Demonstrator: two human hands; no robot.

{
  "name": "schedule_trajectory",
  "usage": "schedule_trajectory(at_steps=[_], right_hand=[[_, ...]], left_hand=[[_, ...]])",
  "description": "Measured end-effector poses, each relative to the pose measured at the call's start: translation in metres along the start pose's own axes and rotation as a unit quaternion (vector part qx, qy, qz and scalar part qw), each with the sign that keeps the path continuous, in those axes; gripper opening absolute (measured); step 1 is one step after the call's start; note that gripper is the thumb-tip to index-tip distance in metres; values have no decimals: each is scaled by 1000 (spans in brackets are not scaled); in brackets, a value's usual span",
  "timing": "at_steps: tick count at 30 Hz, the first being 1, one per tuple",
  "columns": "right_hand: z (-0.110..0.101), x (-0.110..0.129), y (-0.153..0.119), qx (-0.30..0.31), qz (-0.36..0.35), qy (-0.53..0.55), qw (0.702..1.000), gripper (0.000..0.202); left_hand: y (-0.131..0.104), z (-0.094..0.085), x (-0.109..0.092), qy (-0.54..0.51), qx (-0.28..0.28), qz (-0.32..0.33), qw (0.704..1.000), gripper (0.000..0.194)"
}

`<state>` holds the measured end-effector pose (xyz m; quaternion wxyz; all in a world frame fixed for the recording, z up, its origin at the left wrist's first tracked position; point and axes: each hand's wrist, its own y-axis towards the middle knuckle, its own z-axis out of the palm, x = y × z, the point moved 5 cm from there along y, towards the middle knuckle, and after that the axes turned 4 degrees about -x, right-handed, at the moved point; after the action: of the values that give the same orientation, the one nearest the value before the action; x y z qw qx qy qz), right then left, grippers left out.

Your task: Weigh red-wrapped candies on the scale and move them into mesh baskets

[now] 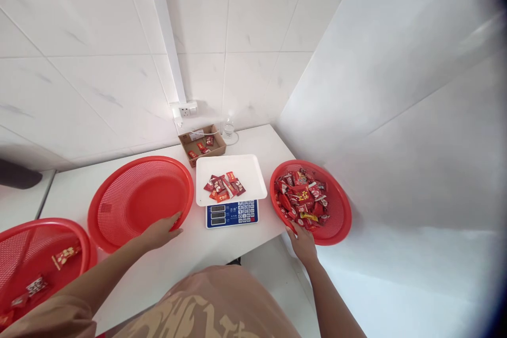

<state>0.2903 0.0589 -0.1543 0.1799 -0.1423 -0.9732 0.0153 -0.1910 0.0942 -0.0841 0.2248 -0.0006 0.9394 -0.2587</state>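
Note:
My left hand [163, 231] grips the near right rim of a round red plastic basket [152, 198], whose bare bottom shows. To the right, my right hand [303, 244] holds the near rim of another red basket [341, 222], filled with red-wrapped snack packets [301, 195]. Between the baskets is a blue digital scale [232, 214] with a white tray [253, 174] on top. A small pile of red and dark red packets [225, 187] lies on this tray.
Behind the scale sits a cardboard box [203, 154] with several packets, beside a clear bottle [228, 128]. A third red basket [85, 245] with some packets is at the lower left. A wall socket [186, 110] and cable are at the back.

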Motion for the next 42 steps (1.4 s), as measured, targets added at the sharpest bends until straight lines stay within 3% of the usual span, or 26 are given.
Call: schedule_trajectory(at_steps=[3,7,9,12,14,16,21,29,32,36,39,42], right_hand=[[1,-1,0,-2,-2,2,1000,50],[3,-2,0,-4,1,-5,1000,49],[3,-1,0,-4,3,-6,1000,49],[2,0,1,-4,7,-4,1000,49],[1,1,0,-4,12,-1,1000,48],[0,3,0,-1,13,1,1000,48],[-3,6,0,-8,7,7,1000,46],[-1,4,-1,-14,7,3,1000,45],[0,3,-1,-27,1,5,1000,45],[0,2,-1,-31,-4,14,999,45],[0,2,-1,-31,-8,13,999,45],[1,2,0,-31,-11,9,999,44]], left_hand=[[5,-9,-20,14,-52,8,999,60],[32,-18,-66,7,-128,56,990,53],[55,-14,-91,8,-130,88,988,54],[91,0,-121,43,-93,122,987,77],[107,6,-132,63,-81,124,987,88],[116,8,-136,73,-82,121,987,85],[124,-2,-130,67,-102,120,985,55],[115,-29,-115,-37,-190,121,974,41],[96,-48,-97,-63,-233,104,965,39],[66,-72,-49,-71,-286,51,954,41],[54,-74,-18,-24,-285,-8,958,46],[57,-65,-20,60,-257,-23,964,61]])
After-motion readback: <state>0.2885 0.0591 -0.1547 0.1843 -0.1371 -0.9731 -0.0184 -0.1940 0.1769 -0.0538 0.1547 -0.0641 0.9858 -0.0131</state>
